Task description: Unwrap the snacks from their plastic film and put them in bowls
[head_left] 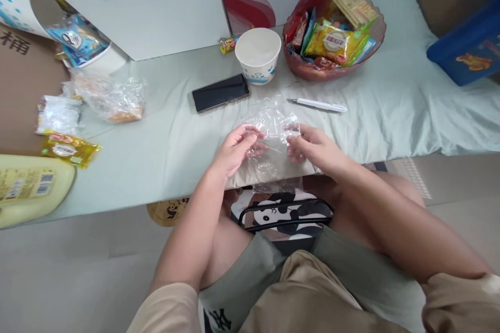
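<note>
Left hand: thumb and fingertips brought together on the left edge of a clear plastic bag. Right hand: thumb and fingers pinched on the bag's right edge. Bag: crinkled, see-through, spread between the two hands, its lower end hanging past the table's near edge.

Just beyond the right hand: one slim white tool with a dark tip, lying flat. Just beyond the left hand: one black phone, face up. Ahead, between the hands: one white paper cup, upright, touching or nearly touching the phone; small yellow candy packet beside it.

Farther ahead of the right hand: pink bowl heaped with wrapped snacks. Well to that hand's right: blue box.

Well to the left of the left hand: crumpled clear wrapping, yellow wrapper, large pale yellow bottle, second paper cup tipped on its side.

Under all: pale green cloth. Below the hands: panda-patterned item.
</note>
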Demonstrator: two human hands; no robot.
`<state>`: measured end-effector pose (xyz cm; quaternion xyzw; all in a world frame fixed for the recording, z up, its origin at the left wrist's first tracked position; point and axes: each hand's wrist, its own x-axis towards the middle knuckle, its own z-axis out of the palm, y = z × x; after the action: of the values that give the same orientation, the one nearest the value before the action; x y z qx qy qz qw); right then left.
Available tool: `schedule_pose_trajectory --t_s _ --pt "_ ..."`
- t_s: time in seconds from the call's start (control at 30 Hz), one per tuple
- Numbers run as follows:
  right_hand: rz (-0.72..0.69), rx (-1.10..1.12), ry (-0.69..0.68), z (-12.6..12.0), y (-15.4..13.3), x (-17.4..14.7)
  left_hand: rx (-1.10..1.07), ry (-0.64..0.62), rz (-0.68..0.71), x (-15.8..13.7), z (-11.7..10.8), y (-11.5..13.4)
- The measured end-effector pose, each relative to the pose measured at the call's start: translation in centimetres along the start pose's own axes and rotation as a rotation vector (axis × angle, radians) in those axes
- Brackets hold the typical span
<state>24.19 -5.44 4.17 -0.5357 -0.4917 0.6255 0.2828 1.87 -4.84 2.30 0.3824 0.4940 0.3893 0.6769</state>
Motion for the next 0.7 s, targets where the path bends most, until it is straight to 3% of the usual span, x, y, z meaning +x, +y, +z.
schedule_pose_trajectory --t_s 0.07,0.13,0.27,0.33,0.4,0.5,0.57,0.7 --pt "0.034 -0.021 -0.040 -0.1 0.2 0.1 0.164 0.003 0.031 -0.1 -0.3 -0.1" --pt "-0.042 0.008 -0.053 -0.2 0.3 -0.1 0.226 -0.024 0.056 -0.6 -0.6 0.0" --pt "-0.335 0.219 -0.201 -0.4 0.4 -1.3 0.032 -0.106 0.168 -2.7 -1.3 1.0" --pt "-0.417 0.286 -0.298 -0.5 0.5 -1.7 -0.013 -0.193 0.181 -3.4 -1.9 1.5" --pt "-0.385 0.291 -0.291 -0.4 0.7 -1.5 0.027 -0.222 0.158 -3.2 -2.4 1.7" --pt "-0.214 0.251 -0.080 -0.1 0.9 -0.2 0.086 -0.140 0.157 -1.8 -2.9 1.4" --pt "-0.130 0.288 0.031 0.0 1.1 0.7 0.123 -0.110 0.203 -0.8 -3.0 1.0" --pt "-0.118 0.370 0.063 0.2 1.5 1.4 0.334 -0.002 0.372 -0.3 -2.7 0.3"
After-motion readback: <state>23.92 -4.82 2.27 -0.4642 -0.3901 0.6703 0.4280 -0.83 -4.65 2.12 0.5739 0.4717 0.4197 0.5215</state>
